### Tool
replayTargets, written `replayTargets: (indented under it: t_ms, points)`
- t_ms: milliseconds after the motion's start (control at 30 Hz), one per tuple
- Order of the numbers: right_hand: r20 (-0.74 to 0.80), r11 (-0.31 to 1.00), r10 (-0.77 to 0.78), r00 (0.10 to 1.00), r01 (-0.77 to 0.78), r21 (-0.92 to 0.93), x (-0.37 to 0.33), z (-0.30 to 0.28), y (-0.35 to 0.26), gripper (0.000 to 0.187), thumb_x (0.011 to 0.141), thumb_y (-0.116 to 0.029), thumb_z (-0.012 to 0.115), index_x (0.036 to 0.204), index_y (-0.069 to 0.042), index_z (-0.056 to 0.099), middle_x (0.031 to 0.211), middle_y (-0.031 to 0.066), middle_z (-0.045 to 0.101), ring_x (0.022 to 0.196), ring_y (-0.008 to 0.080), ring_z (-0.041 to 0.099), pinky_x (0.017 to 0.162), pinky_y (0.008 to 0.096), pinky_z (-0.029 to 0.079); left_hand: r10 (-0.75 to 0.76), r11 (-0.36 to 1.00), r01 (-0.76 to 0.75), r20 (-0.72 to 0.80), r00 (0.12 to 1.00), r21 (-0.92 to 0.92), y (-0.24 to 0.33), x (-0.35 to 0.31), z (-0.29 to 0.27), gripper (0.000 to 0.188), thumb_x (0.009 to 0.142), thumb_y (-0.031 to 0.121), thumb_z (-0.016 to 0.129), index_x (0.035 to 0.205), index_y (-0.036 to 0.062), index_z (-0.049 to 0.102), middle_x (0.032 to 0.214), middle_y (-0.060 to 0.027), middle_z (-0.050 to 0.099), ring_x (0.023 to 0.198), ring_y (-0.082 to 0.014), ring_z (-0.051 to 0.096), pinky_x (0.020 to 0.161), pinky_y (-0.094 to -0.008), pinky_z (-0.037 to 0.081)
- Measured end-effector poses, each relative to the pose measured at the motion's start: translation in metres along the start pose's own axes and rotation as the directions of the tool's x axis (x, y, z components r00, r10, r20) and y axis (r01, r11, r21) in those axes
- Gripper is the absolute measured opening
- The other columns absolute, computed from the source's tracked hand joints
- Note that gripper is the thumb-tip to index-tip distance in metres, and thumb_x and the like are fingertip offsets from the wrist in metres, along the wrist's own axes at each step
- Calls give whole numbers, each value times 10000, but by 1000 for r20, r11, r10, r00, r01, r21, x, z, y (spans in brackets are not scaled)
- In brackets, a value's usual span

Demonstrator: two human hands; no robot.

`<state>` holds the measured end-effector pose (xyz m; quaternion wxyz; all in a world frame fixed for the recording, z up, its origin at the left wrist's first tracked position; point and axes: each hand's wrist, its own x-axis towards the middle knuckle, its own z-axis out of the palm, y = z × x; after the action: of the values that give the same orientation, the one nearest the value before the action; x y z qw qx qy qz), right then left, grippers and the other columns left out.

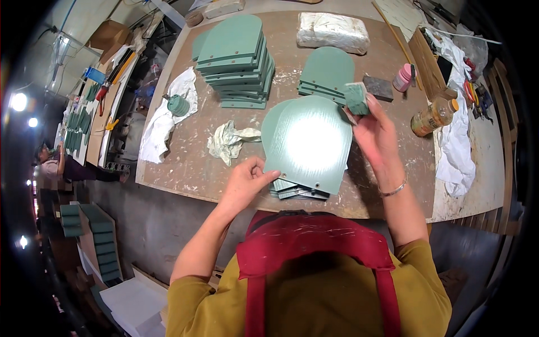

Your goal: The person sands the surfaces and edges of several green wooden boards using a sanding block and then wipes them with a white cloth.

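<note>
A glossy green panel with a rounded top [311, 143] lies on a short stack of similar panels near the table's front edge. Two small holes or screws show along its straight lower edge. My left hand [250, 182] grips that panel's lower left corner, thumb on the face and fingers curled at the side. In my right hand [373, 126], raised over the panel's upper right side, is a small green-stained block like a sponge [355, 99], held between thumb and fingers. Part of the block is hidden by the fingers.
A tall stack of green panels [238, 56] stands at the back left, a lower stack [328, 70] behind my right hand. Around them are a crumpled rag [231, 140], a green-stained cup [178, 105], a wrapped white block [332, 32], a pink bottle [403, 77] and an orange-capped bottle [432, 117].
</note>
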<state>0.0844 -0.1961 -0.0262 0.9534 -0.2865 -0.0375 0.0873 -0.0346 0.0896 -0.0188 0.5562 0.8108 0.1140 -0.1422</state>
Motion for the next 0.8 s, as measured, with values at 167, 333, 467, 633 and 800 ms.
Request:
replayTargets:
  t_ms: [167, 333, 467, 633, 800]
  points:
    - [8, 809, -86, 996, 75, -583, 20, 11, -1, 288, 978, -196, 639, 1197, -9, 636, 1129, 21, 650, 1085, 111, 560, 1010, 314, 421, 342, 879, -252, -167, 925, 405, 6, -6, 1, 271, 824, 223, 804, 871, 40, 609, 738, -33, 582, 664, -170, 533, 607, -317, 441]
    - [212, 549, 102, 972, 123, -827, 32, 52, -6, 268, 970, -181, 636, 1189, -28, 655, 1160, 30, 646, 1057, 130, 584, 942, 282, 448, 788, 366, -754, 249, 562, 545, 41, -6, 45, 435, 844, 316, 737, 1171, 48, 634, 1196, -142, 631, 1141, -329, 601, 958, -438, 478]
    - [569, 211, 377, 731, 531, -821, 34, 98, 14, 254, 929, -190, 657, 1135, -42, 671, 1052, 86, 623, 984, 219, 617, 865, 337, 503, 747, 248, -743, 366, 555, 621, 42, 23, 77, 726, 865, 494, 658, 1404, 39, 485, 1423, -178, 483, 1352, -341, 431, 1114, -492, 337]
    - [582, 83, 637, 506, 706, -704, 37, 115, 44, 268, 896, -193, 656, 1114, -39, 677, 1086, 120, 621, 1019, 333, 612, 886, 417, 497, 686, 351, -743, 383, 619, 570, 20, 33, 87, 871, 902, 630, 554, 1489, 12, 375, 1483, -245, 406, 1422, -401, 335, 1182, -532, 226]
    - [523, 143, 788, 325, 730, -669, 33, 128, 61, 253, 904, -173, 671, 1120, -42, 689, 1083, 122, 618, 1018, 336, 615, 873, 416, 500, 712, 375, -755, 354, 606, 538, 17, 29, 88, 836, 935, 622, 521, 1482, 5, 379, 1487, -248, 406, 1405, -403, 364, 1177, -515, 250]
